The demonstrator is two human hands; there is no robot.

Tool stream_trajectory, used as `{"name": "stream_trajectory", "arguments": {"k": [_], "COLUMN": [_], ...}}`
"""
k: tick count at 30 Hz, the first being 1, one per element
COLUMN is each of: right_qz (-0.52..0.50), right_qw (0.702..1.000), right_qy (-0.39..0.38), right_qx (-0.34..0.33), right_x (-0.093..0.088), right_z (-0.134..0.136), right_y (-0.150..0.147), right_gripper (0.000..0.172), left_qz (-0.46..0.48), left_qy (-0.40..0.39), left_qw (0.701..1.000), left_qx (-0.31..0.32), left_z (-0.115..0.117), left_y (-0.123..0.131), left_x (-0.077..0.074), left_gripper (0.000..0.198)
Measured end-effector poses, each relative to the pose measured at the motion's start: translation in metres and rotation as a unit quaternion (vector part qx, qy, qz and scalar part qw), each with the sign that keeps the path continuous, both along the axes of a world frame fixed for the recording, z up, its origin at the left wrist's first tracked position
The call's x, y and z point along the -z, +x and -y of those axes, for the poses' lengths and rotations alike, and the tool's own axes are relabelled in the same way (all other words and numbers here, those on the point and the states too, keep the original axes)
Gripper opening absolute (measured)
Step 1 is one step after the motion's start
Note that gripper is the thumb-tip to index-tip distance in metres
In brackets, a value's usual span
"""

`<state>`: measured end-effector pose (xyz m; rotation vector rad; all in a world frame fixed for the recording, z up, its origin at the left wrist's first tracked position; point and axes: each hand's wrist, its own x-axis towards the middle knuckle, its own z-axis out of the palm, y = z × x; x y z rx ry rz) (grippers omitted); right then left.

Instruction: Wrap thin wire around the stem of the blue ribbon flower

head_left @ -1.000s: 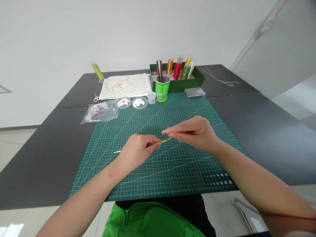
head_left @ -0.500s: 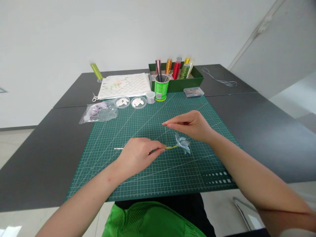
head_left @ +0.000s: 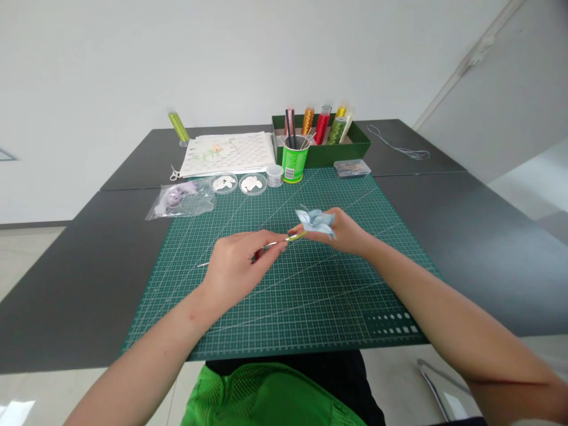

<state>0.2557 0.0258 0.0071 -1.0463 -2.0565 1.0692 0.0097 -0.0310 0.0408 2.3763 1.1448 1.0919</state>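
- Just swung upward, past the left hand (head_left: 239,260) fingertips: the pale blue flower (head_left: 316,220), now directly in front of the right hand (head_left: 346,234) in view, rather than lower down and clear of it as half a second ago.
- Closed firmly, with the left thumb and forefinger together on the thin silvery stem (head_left: 270,244); trailing out behind the same hand on the far left, the bare stem end (head_left: 203,264).
- Exposed between the two hands, just beyond the left fingertips: the yellow-green section (head_left: 296,236) below the petals, tilted up toward the right.
- Brought nearer to the stem, with bent fingers and tips close together, on the right side; partly hidden by petals, so cannot tell whether pinching a thread, touching the green section or holding nothing.
- No longer distinguishable: the fine strand seen earlier below the right fingertips.
- Judging by this, probably mid-turn in handling the stem, with support coming mainly from the left pinch and with petals at some risk of brushing the right fingers.
- Unchanged beyond both hands, on or around the green mat (head_left: 310,302): the green can (head_left: 295,163) and the clear bag (head_left: 199,204).
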Motion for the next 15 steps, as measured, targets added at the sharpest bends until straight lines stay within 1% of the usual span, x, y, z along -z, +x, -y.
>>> {"name": "stream_trajectory", "arguments": {"k": [3,6,9,15], "right_qz": [0.009,0.025,0.037,0.028], "right_qw": [0.999,0.996,0.989,0.968], "right_qy": [-0.024,-0.055,-0.077,-0.091], "right_qx": [-0.024,-0.066,-0.123,-0.233], "right_x": [0.0,-0.005,-0.014,-0.033], "right_z": [0.001,0.002,0.005,0.021], "right_y": [-0.001,-0.001,0.002,0.001], "right_gripper": [0.034,0.034,0.033,0.03], "left_qz": [0.034,0.069,0.085,0.068], "left_qy": [-0.03,-0.061,-0.081,-0.113], "left_qw": [0.995,0.986,0.981,0.98], "left_qx": [-0.086,-0.139,-0.154,-0.152], "left_z": [-0.003,-0.007,-0.011,-0.015], "left_y": [-0.003,-0.005,-0.006,-0.006], "left_x": [-0.006,-0.007,-0.006,-0.002], "left_gripper": [0.017,0.022,0.022,0.018]}}
